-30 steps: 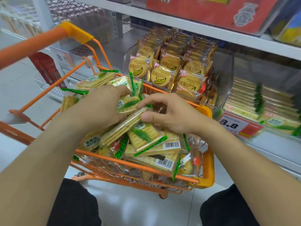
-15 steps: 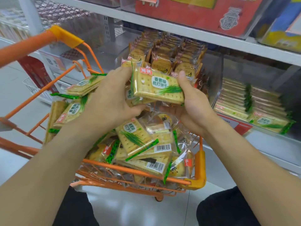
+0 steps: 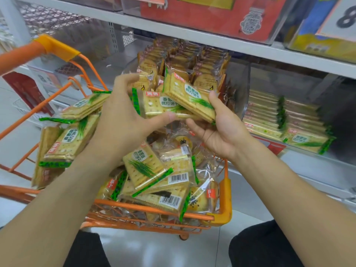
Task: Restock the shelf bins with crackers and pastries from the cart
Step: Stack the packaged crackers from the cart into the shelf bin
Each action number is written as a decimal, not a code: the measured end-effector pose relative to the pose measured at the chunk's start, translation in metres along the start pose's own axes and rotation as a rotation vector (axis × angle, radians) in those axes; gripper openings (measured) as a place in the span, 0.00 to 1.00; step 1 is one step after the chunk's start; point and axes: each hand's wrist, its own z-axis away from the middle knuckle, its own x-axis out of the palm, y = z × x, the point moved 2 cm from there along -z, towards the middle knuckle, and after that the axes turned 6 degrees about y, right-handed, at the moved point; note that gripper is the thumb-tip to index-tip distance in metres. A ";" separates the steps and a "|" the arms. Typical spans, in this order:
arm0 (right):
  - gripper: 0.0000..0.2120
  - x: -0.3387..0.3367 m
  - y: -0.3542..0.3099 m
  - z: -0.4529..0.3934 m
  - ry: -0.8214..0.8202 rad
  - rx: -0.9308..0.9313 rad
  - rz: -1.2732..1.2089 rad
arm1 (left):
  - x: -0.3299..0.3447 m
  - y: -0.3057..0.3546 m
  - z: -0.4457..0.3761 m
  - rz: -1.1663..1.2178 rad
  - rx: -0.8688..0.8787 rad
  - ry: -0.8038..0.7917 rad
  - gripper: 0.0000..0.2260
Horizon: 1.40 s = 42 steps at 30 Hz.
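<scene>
Both hands up above the orange cart (image 3: 224, 191), each with a scallion cracker pack. Left hand (image 3: 123, 116) grips a pack (image 3: 154, 105) lying roughly flat, thumb pressed along its lower edge, fingers curled over the far end by the green seal. Right hand (image 3: 221, 132) holds a second pack (image 3: 189, 99) tilted, its lower corner resting in the palm, thumb up against the right edge, fingers underneath; this pack overlaps the top of the left-hand one. Both packs sit above the cart's middle, toward the shelf side.

Cart piled with more cracker packs (image 3: 146, 168), green-edged, some barcode side up, plus a few round pastries (image 3: 181, 143) in clear wrappers near the cart's right corner. More packs (image 3: 75, 135) stacked on the cart's left side.

Behind the cart, a clear shelf bin (image 3: 238, 87) full of banana-print pastry packs (image 3: 204, 60). Right of the cart, another bin (image 3: 289, 116) with neat rows of the same scallion crackers, red price tag (image 3: 273, 147) at its front edge. Above the cart, an upper shelf board (image 3: 192, 37) with a red box (image 3: 212, 16). Person's dark-trousered knees (image 3: 265, 245) below the cart
</scene>
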 end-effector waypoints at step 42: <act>0.20 -0.124 -0.132 0.054 0.235 -0.678 1.867 | 0.131 0.123 0.012 -0.035 0.459 -0.468 0.25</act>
